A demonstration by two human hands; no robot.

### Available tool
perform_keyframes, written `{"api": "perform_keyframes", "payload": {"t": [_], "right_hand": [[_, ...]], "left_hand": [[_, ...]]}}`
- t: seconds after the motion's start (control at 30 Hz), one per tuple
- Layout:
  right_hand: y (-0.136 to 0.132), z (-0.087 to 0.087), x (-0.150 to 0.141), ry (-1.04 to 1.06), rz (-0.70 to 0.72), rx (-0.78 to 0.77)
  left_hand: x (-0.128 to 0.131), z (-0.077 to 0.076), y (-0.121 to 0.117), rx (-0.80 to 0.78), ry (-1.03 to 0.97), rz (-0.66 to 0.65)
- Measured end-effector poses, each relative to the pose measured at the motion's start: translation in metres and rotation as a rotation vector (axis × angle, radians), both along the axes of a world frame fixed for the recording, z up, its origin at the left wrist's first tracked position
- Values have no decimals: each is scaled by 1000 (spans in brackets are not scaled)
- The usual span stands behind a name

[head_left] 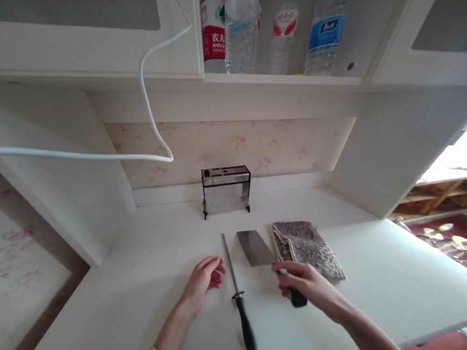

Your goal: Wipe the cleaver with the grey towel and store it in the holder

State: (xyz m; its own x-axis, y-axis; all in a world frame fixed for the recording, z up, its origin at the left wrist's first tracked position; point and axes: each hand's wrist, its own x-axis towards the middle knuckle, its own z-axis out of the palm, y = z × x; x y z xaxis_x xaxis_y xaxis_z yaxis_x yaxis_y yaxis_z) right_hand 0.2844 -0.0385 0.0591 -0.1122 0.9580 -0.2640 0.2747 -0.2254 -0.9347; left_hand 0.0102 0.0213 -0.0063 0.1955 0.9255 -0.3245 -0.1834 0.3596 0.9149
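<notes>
My right hand grips the black handle of a cleaver, whose broad blade points up and left over the white counter. To the left lies a honing steel with a long thin rod and a black handle, touched by neither hand. My left hand, loosely curled with nothing in it, is just left of the steel's rod. Right beside the cleaver, partly behind my right hand, is a folded grey-brown cloth. Behind these stands a knife block with clear sides, a black frame and a slotted top.
The white counter meets a floral-papered wall at the back and side panels left and right. Overhead, a shelf holds several plastic bottles. A white cable hangs in front at the upper left.
</notes>
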Motion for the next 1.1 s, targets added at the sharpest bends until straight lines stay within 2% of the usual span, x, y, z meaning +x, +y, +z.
{"api": "perform_keyframes", "payload": {"t": [0.1,0.17,0.23,0.33,0.4,0.5,0.6,0.7,0.8,0.9,1.1], "right_hand": [[7,28,9,397,-101,-27],[13,43,14,545,-83,-17],[22,56,16,606,-42,27],[37,75,15,474,-61,204],[49,93,9,284,-157,343],[72,131,-2,84,-329,557],[102,172,-13,88,-420,739],[138,202,-19,208,-475,785],[172,215,-24,291,-487,742],[199,218,-29,323,-492,703],[227,219,-32,309,-507,620]], "left_hand": [[1,1,0,7,-4,-6],[1,3,-1,8,-10,-9],[1,5,-2,6,-12,-9],[0,9,-4,6,-11,-12],[0,11,-4,10,-12,-13],[0,10,-4,13,-18,-13],[-1,9,-3,8,-22,-12],[-1,10,-2,0,-22,-8],[-1,12,-2,-9,-27,-3],[-1,12,-1,-6,-24,-20],[-1,9,1,-9,-39,-34]]}}
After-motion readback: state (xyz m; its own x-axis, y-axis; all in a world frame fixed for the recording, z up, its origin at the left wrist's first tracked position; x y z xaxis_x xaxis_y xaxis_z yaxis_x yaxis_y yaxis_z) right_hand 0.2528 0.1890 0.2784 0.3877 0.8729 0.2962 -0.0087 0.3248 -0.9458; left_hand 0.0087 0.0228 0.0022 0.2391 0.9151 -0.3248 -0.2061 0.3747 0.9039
